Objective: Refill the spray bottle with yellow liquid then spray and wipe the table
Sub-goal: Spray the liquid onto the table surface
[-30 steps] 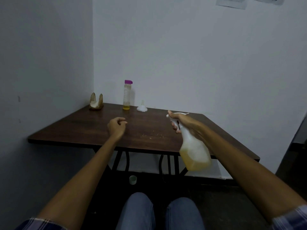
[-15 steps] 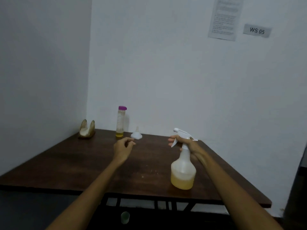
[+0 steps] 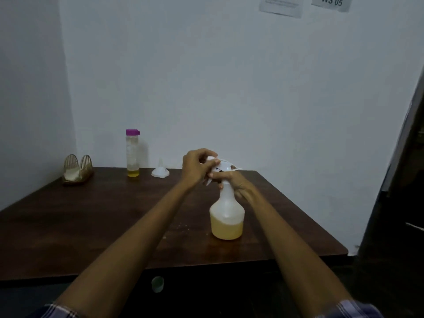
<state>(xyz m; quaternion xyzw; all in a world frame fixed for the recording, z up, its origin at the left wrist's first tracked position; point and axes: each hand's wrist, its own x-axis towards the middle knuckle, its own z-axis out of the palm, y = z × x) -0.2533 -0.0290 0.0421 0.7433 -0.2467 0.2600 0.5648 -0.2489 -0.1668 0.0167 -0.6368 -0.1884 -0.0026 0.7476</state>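
Spray bottle [image 3: 227,214] upright on the dark table [image 3: 91,216], part full of yellow liquid, right hand [image 3: 236,183] wrapped round its neck, left hand [image 3: 195,166] curled over the trigger head, funnel [image 3: 160,172] and purple-capped bottle [image 3: 132,153] well behind by the wall

Both arms extended forward, forearms bare. Left hand [image 3: 195,165] fingers curled, gripping spray head [image 3: 221,166]. Right hand [image 3: 234,183] just below it, wrapped round bottle neck [image 3: 226,191].
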